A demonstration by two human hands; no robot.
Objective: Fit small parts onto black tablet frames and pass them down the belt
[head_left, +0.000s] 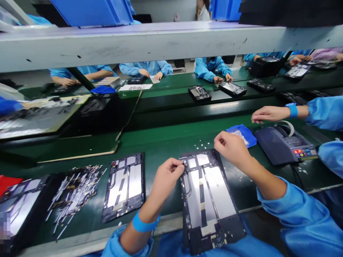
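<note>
A black tablet frame with silver panels lies lengthwise in front of me, its near end over the table's edge. My left hand pinches a tiny dark part at the frame's upper left corner. My right hand hovers over the frame's upper right corner, fingers curled; I cannot tell whether it holds anything. Small white bits lie just beyond the frame.
A second tablet frame lies to the left, beside a pile of thin strips. A blue tray and a tape dispenser sit right, under a co-worker's hand. Other people work across the green conveyor.
</note>
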